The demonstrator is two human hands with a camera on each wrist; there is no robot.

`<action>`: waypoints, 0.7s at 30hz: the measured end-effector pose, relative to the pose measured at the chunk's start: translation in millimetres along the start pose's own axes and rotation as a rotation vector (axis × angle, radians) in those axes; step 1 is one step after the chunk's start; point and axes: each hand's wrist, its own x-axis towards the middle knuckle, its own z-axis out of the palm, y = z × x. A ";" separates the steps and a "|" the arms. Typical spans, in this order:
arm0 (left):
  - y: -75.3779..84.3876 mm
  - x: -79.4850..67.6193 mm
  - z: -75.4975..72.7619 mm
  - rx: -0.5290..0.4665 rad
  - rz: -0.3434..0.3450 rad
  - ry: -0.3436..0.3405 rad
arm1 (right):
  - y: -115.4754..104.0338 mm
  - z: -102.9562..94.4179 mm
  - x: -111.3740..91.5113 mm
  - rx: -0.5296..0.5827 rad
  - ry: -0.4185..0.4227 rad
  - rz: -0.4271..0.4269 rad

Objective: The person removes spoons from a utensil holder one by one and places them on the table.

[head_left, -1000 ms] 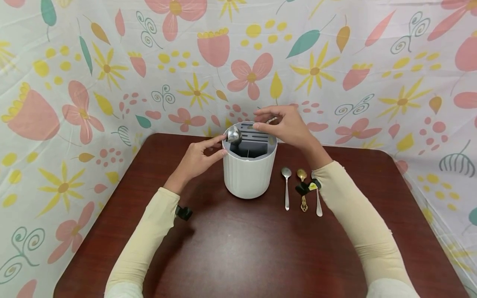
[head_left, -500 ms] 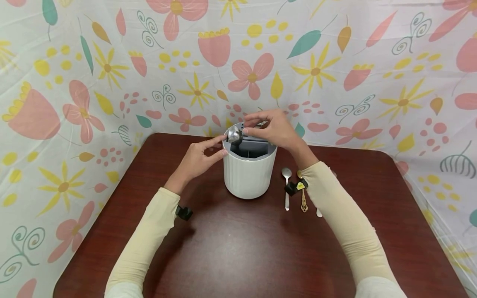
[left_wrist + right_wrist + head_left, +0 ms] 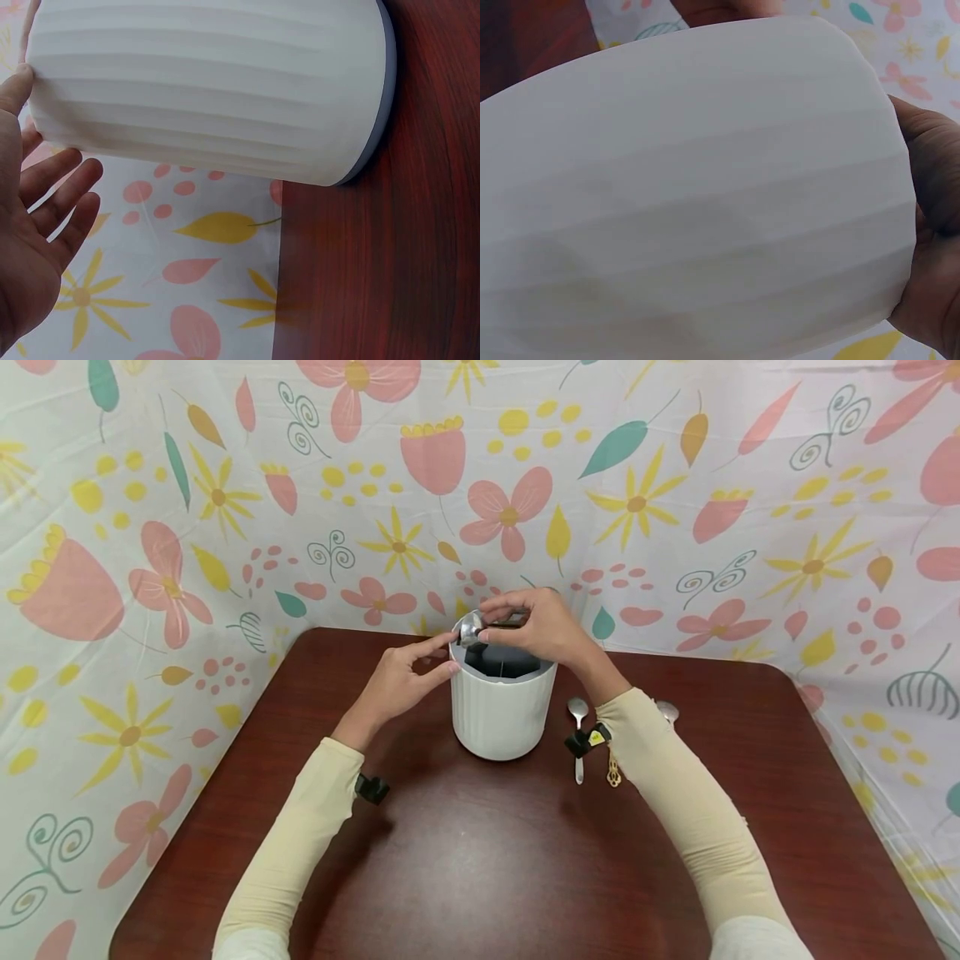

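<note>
A white ribbed utensil holder (image 3: pixel 498 722) with a grey divided top stands upright on the table. A silver spoon (image 3: pixel 470 629) stands in its left side, bowl up; its handle is hidden inside. My left hand (image 3: pixel 397 681) touches the holder's left rim with extended fingers and thumb; the left wrist view shows the same hand (image 3: pixel 37 217) against the holder's wall. My right hand (image 3: pixel 536 627) reaches over the top and pinches the edge of the spoon bowl between thumb and fingers. In the right wrist view the holder (image 3: pixel 705 187) hides most of that hand (image 3: pixel 934 202).
Right of the holder lie a silver spoon (image 3: pixel 577 710), a gold spoon with an ornate handle (image 3: pixel 613 772), and another silver spoon (image 3: pixel 667 710), the last two partly under my right sleeve. A flowered cloth (image 3: pixel 570 460) hangs behind the dark red table (image 3: pixel 450 860).
My right hand has moved left and slightly down across the holder's top to the spoon bowl. The bowl looks slightly turned. My left hand has stayed at the rim.
</note>
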 end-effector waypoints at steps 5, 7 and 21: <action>0.2 0.5 0.4 0.007 0.009 0.006 | 1.3 0.7 0.0 0.001 -0.010 -0.026; 0.8 0.5 0.5 0.014 0.012 0.007 | 2.7 0.9 0.4 -0.022 -0.019 -0.043; 1.0 0.0 0.5 0.020 0.007 0.000 | 4.0 1.9 1.7 -0.166 -0.081 -0.068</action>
